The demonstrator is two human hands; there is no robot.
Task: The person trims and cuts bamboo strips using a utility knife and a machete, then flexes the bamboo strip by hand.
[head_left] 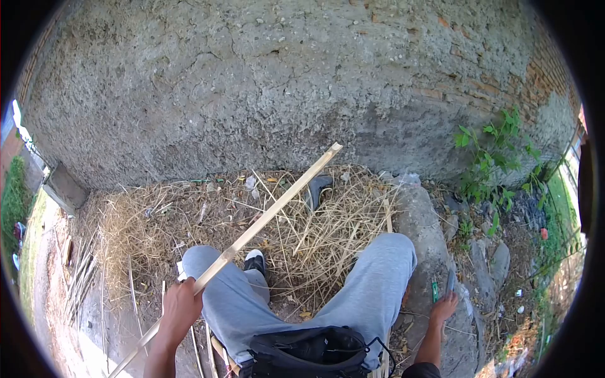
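A long, pale split bamboo strip (pixel 271 211) slants across the view, from the lower left up toward the wall. My left hand (pixel 181 305) is wrapped round it below a node, beside my left knee. Out to the right, my right hand (pixel 445 307) is closed round a knife (pixel 451 281), whose grey blade points away from me. The hand is low over a concrete ledge, and I cannot tell if it touches it. A small green object (pixel 435 291) lies just left of that hand. A black bag (pixel 309 354) sits at my waist between my legs.
A rough plastered wall (pixel 283 88) stands ahead. Shavings and straw (pixel 315 246) cover the ground, with a dark boot-like object (pixel 318 191) among them. The concrete ledge (pixel 425 220) runs along the right, near a leafy plant (pixel 491 157). Thin sticks (pixel 82 280) lie at left.
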